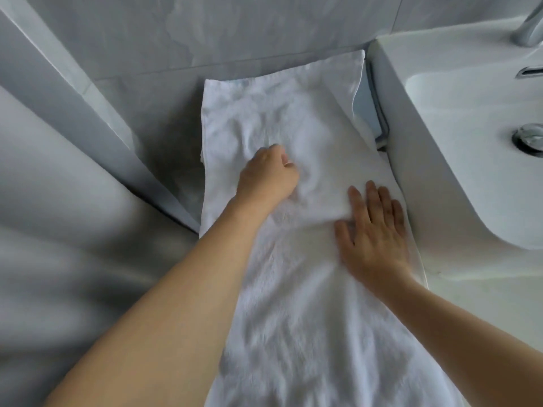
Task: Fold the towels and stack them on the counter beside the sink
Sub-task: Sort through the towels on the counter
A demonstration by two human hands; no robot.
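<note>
Currently the white towel (296, 136) lies lengthwise on the surface, just beside the sink (458, 113). Your left hand (269, 174) bunches cloth; your right hand (374, 230) presses flat. Soft, light, limp terry: take hold at the corners.

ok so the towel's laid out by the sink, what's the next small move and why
Probably lift the pinched cloth with the left hand and fold the far end toward the body. The white towel lies lengthwise and unfolded on the counter beside the sink; the left hand's fingers are curled into it, while the right hand presses flat, anchoring the near part.
</note>
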